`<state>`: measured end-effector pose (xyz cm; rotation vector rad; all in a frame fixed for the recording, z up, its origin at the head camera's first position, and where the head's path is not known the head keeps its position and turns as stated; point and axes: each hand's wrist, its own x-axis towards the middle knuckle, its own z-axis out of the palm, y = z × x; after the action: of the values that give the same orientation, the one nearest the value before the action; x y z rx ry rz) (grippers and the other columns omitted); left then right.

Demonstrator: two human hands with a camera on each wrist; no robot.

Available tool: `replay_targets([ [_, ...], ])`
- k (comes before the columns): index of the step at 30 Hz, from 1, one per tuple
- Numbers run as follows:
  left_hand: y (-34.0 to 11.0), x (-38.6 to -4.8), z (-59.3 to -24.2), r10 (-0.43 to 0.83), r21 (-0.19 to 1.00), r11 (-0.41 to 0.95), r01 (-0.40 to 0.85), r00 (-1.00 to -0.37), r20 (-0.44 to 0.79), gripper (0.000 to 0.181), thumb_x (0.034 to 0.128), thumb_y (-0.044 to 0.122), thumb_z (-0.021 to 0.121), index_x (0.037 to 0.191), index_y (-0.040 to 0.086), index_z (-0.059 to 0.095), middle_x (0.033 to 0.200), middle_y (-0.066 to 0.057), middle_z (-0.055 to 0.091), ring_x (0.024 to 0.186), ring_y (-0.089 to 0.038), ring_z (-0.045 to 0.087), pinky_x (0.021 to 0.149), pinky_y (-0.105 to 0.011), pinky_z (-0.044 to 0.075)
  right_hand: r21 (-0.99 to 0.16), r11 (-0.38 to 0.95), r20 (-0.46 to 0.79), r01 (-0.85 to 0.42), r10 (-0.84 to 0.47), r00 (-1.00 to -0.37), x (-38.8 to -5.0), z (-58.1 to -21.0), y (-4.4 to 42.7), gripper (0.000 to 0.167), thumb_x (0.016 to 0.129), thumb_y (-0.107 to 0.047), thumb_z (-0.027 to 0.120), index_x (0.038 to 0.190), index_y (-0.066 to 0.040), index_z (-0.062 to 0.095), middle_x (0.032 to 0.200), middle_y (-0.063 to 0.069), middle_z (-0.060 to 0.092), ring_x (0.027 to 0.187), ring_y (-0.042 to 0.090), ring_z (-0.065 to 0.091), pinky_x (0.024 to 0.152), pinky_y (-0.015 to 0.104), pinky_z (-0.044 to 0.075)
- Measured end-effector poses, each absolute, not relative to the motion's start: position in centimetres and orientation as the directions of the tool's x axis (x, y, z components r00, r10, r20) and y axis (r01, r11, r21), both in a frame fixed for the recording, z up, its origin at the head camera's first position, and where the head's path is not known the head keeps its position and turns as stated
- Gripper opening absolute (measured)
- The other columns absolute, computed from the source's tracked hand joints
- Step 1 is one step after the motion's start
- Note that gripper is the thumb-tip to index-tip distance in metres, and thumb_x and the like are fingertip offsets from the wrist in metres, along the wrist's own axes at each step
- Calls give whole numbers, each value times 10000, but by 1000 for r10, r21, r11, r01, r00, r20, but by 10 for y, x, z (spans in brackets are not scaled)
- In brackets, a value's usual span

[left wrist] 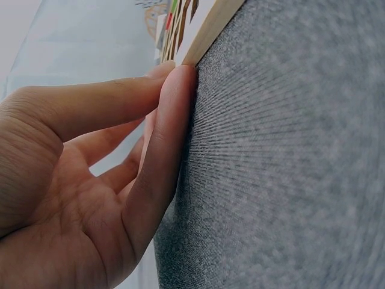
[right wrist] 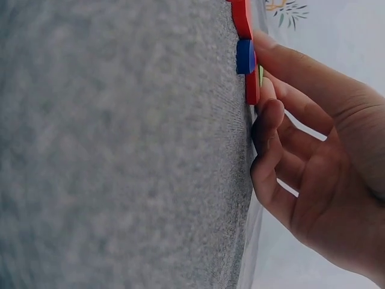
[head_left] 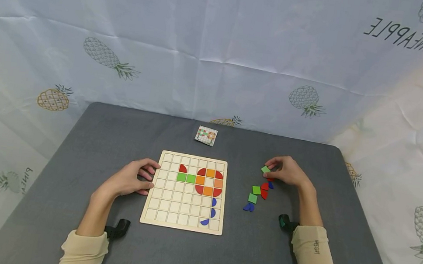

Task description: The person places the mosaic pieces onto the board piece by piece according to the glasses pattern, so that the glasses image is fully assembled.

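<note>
Soft, even light fills the head view, cool on the middle of the curtain (head_left: pixel 243 30) and warmer at right. Soft shadow edges the right sleeve (head_left: pixel 312 259). In both wrist views, the near desk (right wrist: pixel 108 180) blurs.

Screened-off tabletop set-up, can't tell if home, lab etc.: grey table (head_left: pixel 248 255) w/ pineapple-print cloth (head_left: pixel 247 31) hung behind far edge & beyond L & R edges.
</note>
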<state>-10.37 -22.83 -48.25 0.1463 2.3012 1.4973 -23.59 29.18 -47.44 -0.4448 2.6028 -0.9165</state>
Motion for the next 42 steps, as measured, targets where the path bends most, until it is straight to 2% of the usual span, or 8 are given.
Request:
replay_targets([
  [8,-228,-104,-482,295,896,427,-127,-917,-270,526,965,-55,755,1455,-26,564,1248,-236,541,1052,-291,592,705,-363,694,-696,684,-162,-221,-449,-878,-234,-473,285,336,943,-222,871,1203,-34,770,1071,149,734,718,116,576,601,240,466],
  [13,-228,-105,-482,293,895,427,-129,-917,-272,526,967,-54,752,1457,-28,562,1256,-239,540,1057,-294,591,710,-359,693,-745,618,-128,-250,-501,-856,-232,-466,268,303,950,-210,865,1200,-65,772,1079,156,731,664,117,574,572,246,458],
  [19,-229,-105,-482,294,896,424,-130,-916,-272,531,967,-50,754,1461,-29,561,1260,-239,541,1059,-294,592,711,-360,694,-741,601,-103,-298,-540,-835,-230,-456,236,300,939,-212,877,1198,-99,778,1077,114,743,674,140,595,589,250,484],
  [27,-229,-105,-483,292,896,426,-127,-918,-269,525,965,-56,755,1454,-28,566,1251,-239,545,1053,-294,591,705,-354,692,-731,575,-79,-367,-606,-792,-230,-447,185,317,936,-219,877,1218,-115,778,1132,101,752,775,184,633,644,274,522],
  [42,-228,-105,-483,281,890,441,-121,-922,-265,523,960,-51,765,1446,-21,575,1260,-238,554,1066,-291,607,693,-344,693,-699,512,-111,-498,-766,-633,-239,-450,90,306,953,-241,861,1223,-126,775,1168,73,749,785,174,708,733,258,586],
])
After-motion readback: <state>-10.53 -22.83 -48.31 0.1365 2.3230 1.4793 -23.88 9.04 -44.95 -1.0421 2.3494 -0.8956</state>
